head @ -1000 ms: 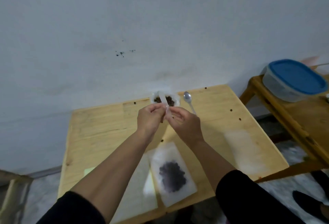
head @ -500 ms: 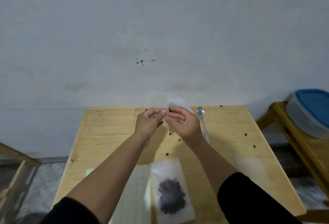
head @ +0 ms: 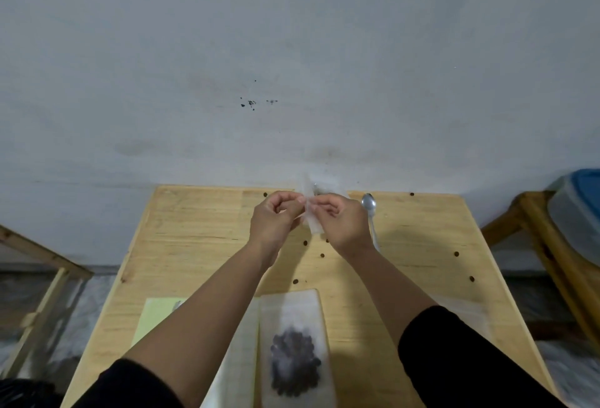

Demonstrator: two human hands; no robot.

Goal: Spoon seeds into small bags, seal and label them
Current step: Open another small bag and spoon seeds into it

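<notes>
- Both hands, left hand [head: 276, 219] and right hand [head: 341, 222], pinch one small clear bag [head: 311, 213] between curled fingers.
- Spoon [head: 370, 213] lies at 3 o'clock, just beside right hand.
- Filled seed bag [head: 293, 349] lies at 6 o'clock on table [head: 194, 239].

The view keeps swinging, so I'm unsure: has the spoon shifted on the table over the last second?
No. The spoon lies with its bowl at the far edge of the table, as before; only the camera turned.
</notes>
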